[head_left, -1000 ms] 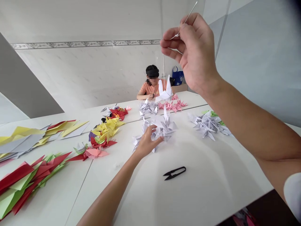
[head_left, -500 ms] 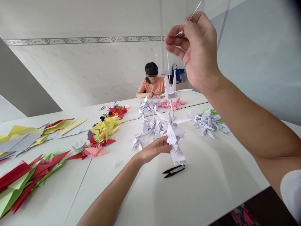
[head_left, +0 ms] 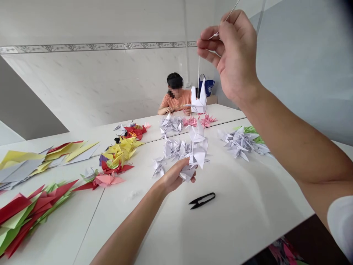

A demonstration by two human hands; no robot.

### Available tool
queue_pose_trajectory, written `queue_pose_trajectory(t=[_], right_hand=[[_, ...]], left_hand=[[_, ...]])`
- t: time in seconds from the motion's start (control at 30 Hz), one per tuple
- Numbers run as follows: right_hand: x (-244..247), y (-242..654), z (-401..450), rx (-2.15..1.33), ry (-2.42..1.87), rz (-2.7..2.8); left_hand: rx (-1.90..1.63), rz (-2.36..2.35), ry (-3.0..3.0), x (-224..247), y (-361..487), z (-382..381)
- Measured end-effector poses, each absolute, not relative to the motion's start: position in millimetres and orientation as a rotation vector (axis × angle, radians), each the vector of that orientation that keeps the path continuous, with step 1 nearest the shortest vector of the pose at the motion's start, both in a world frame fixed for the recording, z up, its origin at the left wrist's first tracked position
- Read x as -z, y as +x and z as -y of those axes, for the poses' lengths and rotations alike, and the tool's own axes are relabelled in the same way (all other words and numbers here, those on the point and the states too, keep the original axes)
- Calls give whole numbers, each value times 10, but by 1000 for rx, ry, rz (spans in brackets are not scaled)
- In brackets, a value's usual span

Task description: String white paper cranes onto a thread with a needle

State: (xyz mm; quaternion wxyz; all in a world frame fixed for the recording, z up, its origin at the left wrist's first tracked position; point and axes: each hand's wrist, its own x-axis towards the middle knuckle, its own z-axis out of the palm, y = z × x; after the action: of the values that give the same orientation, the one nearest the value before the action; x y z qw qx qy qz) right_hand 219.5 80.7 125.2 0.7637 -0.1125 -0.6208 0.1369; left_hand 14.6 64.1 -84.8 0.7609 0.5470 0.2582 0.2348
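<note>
High at the upper right, my right hand (head_left: pixel 234 55) pinches a white thread (head_left: pixel 198 73), with a thin needle-like piece sticking up beyond its fingertips. A white paper crane (head_left: pixel 199 99) hangs on the thread below it. Further down, more white cranes (head_left: pixel 198 147) are bunched one under another. My left hand (head_left: pixel 176 176) is wrapped round the lowest of these white cranes, its fingers partly hidden by the paper. Black thread snips (head_left: pixel 202 200) lie on the white table (head_left: pixel 234 228) just below my left hand.
White cranes (head_left: pixel 175 147) are heaped behind my left hand, others (head_left: pixel 242 141) at the right. Yellow cranes (head_left: pixel 121 149) and red ones stand left of centre. Folded coloured papers (head_left: pixel 35 209) lie far left. Across the table sits a person (head_left: pixel 176 97) in an orange shirt.
The hanging cranes have turned. My left hand has closed round the lowest crane, which now sits higher, off the snips. The person opposite has moved their hands slightly apart.
</note>
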Motion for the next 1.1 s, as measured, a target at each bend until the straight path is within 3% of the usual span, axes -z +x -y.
queue_pose_trajectory(t=[0.43, 1.1], right_hand=[[-1243, 2426, -970, -246, -337, 1286], [-967, 2600, -825, -157, -431, 1242]], left_hand=[[-475, -497, 1211, 897, 91, -668], [-629, -830, 1222, 833, 81, -756]])
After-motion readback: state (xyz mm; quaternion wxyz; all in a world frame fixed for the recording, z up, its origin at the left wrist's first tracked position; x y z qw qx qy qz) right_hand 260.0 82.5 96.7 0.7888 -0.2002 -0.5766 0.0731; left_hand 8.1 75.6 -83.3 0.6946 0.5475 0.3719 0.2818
